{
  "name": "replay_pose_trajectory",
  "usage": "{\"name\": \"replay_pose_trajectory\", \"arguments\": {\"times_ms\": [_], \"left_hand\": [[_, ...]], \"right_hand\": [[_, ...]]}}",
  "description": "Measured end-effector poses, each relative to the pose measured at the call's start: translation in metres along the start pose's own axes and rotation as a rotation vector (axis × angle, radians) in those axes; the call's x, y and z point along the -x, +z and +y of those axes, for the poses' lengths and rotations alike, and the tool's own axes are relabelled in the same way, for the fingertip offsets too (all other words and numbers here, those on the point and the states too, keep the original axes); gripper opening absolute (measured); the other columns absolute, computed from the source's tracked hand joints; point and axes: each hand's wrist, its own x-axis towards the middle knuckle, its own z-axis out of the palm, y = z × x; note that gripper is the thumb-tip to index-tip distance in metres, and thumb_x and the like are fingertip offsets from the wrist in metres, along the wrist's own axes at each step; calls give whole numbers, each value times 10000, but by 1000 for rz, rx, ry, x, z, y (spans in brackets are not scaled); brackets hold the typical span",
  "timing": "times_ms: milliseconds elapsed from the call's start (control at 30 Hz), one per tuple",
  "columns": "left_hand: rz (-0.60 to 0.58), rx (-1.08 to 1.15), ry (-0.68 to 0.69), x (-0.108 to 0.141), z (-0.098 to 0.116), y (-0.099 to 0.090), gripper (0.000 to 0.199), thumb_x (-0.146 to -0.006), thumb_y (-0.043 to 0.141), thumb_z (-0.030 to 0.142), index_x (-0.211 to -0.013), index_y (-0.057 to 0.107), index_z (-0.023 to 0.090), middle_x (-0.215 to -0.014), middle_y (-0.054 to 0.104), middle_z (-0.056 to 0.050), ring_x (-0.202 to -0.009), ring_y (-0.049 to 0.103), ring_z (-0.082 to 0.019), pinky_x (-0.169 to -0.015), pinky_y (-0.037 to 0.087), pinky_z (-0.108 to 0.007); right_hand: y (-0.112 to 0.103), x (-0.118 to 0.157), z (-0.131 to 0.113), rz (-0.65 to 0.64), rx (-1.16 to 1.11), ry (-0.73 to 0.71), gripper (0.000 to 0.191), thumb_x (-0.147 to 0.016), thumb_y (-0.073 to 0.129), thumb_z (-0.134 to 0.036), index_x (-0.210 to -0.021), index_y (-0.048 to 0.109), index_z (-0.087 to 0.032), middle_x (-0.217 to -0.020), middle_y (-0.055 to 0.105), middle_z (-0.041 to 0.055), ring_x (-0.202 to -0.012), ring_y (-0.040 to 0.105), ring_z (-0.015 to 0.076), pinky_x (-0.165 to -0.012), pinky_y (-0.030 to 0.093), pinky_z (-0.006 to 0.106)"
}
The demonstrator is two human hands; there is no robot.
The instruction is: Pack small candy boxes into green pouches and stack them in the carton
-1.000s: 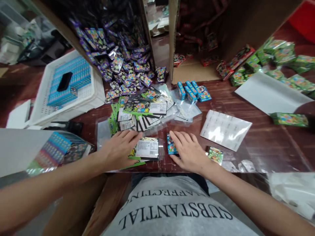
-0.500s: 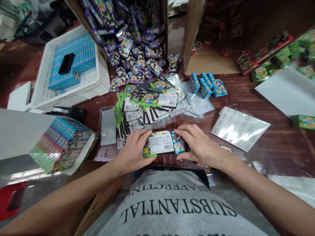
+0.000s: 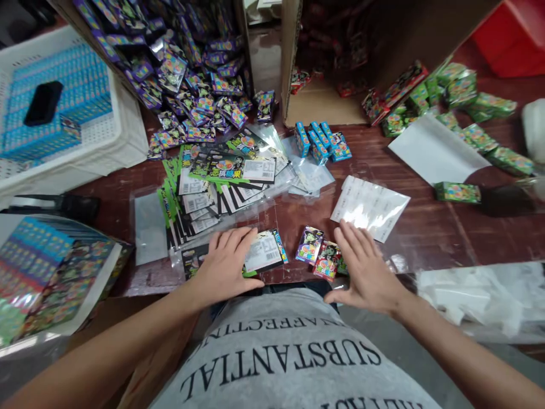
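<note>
My left hand (image 3: 227,264) spans a black printed card (image 3: 261,253) with a white label at the table's front edge, thumb along its lower side and fingers over the upper side. A blue box's edge (image 3: 281,245) peeks out at the card's right end. My right hand (image 3: 366,267) is spread with its fingers stretched out, beside a purple candy box (image 3: 309,244) and a red candy box (image 3: 327,260). A green box (image 3: 342,266) is partly hidden by its fingers. Behind my left hand lies a fanned pile of printed cards (image 3: 204,196).
Purple candy packs (image 3: 196,108) spill from a carton at the back. Several blue boxes (image 3: 318,143) stand right of the cards. A white crate (image 3: 131,133) holds blue boxes and a phone (image 3: 43,103). A clear bag of labels (image 3: 369,207) and green packs (image 3: 457,192) lie right.
My right hand has left the card's end and moved right, opening over the small boxes. My left hand has shifted left with the card. The view has turned right.
</note>
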Motion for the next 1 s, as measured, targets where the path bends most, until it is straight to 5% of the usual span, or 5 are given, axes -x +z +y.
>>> {"name": "replay_pose_trajectory", "arguments": {"times_ms": [267, 433, 667, 800, 1000], "left_hand": [[-130, 24, 141, -15, 4, -6, 901, -796, 734, 484, -1538, 305, 202, -1480, 482, -130, -1313, 447, -331, -1117, 300, -506], [-159, 55, 140, -14, 7, -6, 926, -804, 726, 506, -1561, 284, 206, -1495, 463, -141, -1343, 428, -343, -1115, 325, -502], [-102, 47, 24, -11, 3, -4, 961, -797, 733, 450, -1581, 226, 224, -1485, 455, -134, -1347, 420, -348, -1122, 333, -511], [-113, 104, 89, -12, 0, -6, 971, -789, 747, 435, -1586, 223, 254, -1498, 449, -121, -1353, 418, -346, -1130, 338, -515], [-87, 149, 93, -17, 4, 2, 961, -792, 757, 434, -1585, 245, 254, -1493, 455, -129, -1357, 417, -345, -1138, 333, -528]], "right_hand": [[23, -27, -1, 45, 20, -71, 991, -884, 506, -758, -1630, 140, -217, -1582, 449, 110, -1293, 482, 354, -1047, 381, 508], [15, -50, -1, -25, 23, -171, 929, -887, 499, -754, -1615, 233, -241, -1657, 311, 51, -1221, 494, 355, -1001, 375, 499], [16, -64, -2, 10, -94, -215, 655, -906, 572, -611, -1431, 557, -218, -1487, 570, 52, -1141, 506, 332, -930, 387, 474], [15, -65, 2, -61, -186, -335, 657, -884, 599, -622, -1431, 557, -260, -1480, 578, 31, -1143, 499, 333, -946, 377, 492], [20, -81, -8, -76, -195, -283, 683, -877, 605, -654, -1414, 553, -235, -1471, 583, 69, -1182, 506, 364, -939, 394, 521]]}}
